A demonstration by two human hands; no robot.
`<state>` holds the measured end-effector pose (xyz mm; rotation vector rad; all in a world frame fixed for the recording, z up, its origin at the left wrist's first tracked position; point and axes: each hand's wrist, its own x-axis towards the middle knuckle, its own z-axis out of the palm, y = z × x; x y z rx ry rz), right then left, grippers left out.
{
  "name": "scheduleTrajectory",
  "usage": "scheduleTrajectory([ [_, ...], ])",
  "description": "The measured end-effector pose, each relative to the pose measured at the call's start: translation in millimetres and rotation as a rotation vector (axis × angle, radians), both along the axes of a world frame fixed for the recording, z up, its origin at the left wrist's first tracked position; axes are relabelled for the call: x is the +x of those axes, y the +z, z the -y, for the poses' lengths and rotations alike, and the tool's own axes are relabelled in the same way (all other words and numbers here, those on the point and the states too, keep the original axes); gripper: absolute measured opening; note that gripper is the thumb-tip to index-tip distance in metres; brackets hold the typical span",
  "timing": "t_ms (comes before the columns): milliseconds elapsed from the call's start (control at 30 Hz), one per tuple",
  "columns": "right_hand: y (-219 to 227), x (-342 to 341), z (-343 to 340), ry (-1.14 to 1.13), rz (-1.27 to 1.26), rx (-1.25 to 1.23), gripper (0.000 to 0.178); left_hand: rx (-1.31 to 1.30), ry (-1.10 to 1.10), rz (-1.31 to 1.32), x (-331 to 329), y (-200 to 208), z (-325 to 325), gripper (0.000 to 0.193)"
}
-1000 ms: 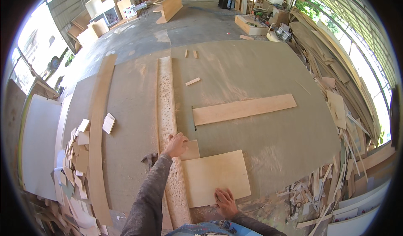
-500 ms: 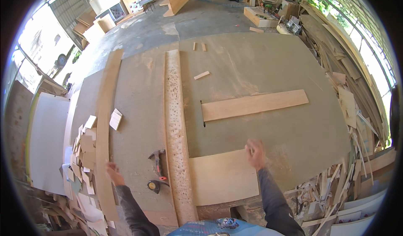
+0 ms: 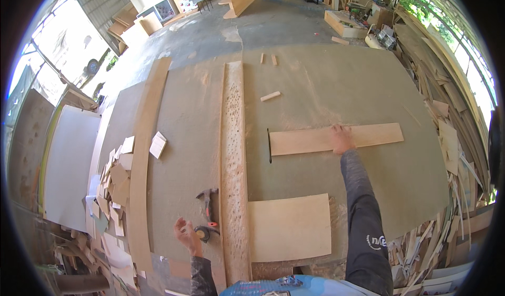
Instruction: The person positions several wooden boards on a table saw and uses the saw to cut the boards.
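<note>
My right hand (image 3: 343, 139) is on a narrow wooden board (image 3: 379, 135) lying crosswise on the large work surface. Its fingers bend across the board, the tips at the far edge. My left hand (image 3: 188, 237) hovers low beside a tape measure (image 3: 202, 234), fingers apart and nothing visible in them. Just beyond the tape lies a claw hammer (image 3: 208, 204) with a red and black handle. A wider, pale wood panel (image 3: 289, 228) rests flat close to my body. Against the narrow board's left end runs a thin dark strip (image 3: 270, 146).
A long pitted strip (image 3: 234, 159) runs away from me up the middle. Left of it lie a long plank (image 3: 146, 154) and a heap of offcuts (image 3: 118, 183). Small wood blocks (image 3: 270, 96) dot the far part. Scrap wood (image 3: 421, 243) piles up along the right side.
My right hand has moved forward from the pale panel onto the narrow board. My left hand has come right, from the long plank to beside the tape measure. The whole view has shifted slightly.
</note>
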<state>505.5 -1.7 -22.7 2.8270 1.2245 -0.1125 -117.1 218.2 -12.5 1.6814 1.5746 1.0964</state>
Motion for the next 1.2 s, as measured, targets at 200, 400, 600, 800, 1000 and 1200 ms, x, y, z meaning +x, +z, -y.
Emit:
scheduleTrajectory([
  [200, 61.9, -41.3, 64.9, 0.119, -0.082, 0.063, 0.079, 0.010, -0.169, -0.003, 9.9, 27.9, 26.9, 0.029],
  [400, 40.5, -100.9, 77.5, 0.360, -0.119, 0.105, 0.086, 0.188, -0.808, -0.186, 90.7, 40.9, 86.2, 0.030],
  [600, 29.9, -124.7, 53.8, 0.444, -0.344, 0.094, 0.075, 0.099, -1.195, -0.383, 142.7, 32.2, 117.1, 0.043],
  [800, -16.6, -116.4, 53.4, 0.444, -0.501, 0.266, 0.057, 0.133, -1.204, -0.672, 148.0, 14.1, 126.5, 0.065],
  [1000, -28.8, -157.5, 48.8, 0.220, -0.475, 0.483, 0.030, 0.071, -1.226, -0.748, 144.3, -5.1, 110.0, 0.072],
  [1200, -26.2, -162.0, 51.5, 0.194, -0.445, 0.494, 0.028, 0.207, -1.185, -0.720, 191.9, 14.9, 46.7, 0.094],
])
